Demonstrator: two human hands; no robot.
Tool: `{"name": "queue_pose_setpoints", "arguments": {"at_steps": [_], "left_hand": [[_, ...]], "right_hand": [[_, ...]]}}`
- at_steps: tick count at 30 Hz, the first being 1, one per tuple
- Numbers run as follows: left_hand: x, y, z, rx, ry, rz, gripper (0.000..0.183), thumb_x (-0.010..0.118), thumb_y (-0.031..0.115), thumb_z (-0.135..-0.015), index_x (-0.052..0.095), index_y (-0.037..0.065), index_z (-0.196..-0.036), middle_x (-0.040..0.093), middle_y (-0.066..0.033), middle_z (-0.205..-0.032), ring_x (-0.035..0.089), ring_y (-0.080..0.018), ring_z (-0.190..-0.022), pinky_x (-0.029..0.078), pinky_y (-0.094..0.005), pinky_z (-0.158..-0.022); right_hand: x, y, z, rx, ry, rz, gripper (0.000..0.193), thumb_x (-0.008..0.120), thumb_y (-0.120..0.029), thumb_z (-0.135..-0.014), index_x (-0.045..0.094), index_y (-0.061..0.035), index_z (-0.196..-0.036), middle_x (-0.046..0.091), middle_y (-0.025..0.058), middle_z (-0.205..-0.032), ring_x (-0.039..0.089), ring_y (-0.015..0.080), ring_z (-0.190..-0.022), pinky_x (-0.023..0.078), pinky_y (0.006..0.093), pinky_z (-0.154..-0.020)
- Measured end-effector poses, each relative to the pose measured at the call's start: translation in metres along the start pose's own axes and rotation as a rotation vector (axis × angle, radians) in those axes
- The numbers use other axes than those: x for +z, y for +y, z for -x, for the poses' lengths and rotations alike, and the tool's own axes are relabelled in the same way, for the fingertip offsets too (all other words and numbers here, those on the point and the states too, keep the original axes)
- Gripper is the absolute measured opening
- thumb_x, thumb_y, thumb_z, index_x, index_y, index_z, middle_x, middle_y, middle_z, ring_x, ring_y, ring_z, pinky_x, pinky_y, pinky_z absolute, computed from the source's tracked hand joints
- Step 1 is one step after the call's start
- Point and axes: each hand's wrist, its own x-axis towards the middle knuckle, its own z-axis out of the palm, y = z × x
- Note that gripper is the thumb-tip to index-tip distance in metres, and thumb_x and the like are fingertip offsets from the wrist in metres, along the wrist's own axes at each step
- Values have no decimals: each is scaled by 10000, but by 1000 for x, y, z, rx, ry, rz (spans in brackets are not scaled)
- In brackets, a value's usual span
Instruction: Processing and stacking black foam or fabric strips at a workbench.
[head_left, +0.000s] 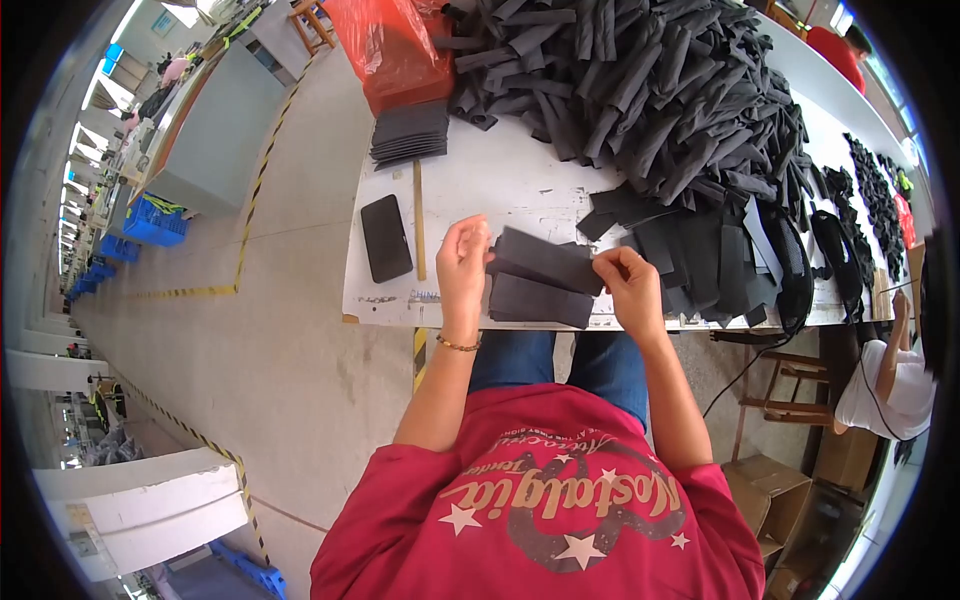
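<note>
A dark grey rectangular fabric piece is stretched out between my two hands, just above the table's front edge. The fingers of my left hand are drawn together at its left end. At its right end, my right hand pinches the corner between thumb and forefinger. Below it on the white table lie more flat pieces of the same fabric, partly covered. To my right, many loose flat dark pieces overlap along the table's front.
A large heap of folded dark fabric strips fills the table's far side. Left of it stand a neat stack and a red plastic bag. A black phone lies beside a wooden strip. Another person sits at right.
</note>
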Motion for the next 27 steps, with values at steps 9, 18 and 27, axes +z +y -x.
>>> {"name": "queue_pose_setpoints", "arguments": {"at_steps": [9,18,27], "left_hand": [[-17,-42,-13,-67,-133,-200,189,685,163,-874,678,5,-978,665,-40,-821,604,-101,-718,495,-244,-666],[8,-41,-102,43,-118,-471,172,657,183,-876,697,18,-899,667,-70,-715,629,-115,-662,502,-275,-640],[134,-86,-224,29,12,-487,349,785,238,-729,680,-48,-900,686,-119,-751,646,-233,-625,510,-338,-646]], "right_hand": [[18,27,-14,-206,143,297,75,678,-61,-837,679,6,-873,585,86,-722,525,148,-622,429,279,-589],[-17,46,-9,-215,266,563,232,713,-183,-829,624,-43,-992,601,118,-942,610,306,-765,495,395,-656],[-18,75,17,-184,9,1413,309,606,-262,-872,605,16,-1009,568,118,-977,533,261,-921,452,362,-772]]}}
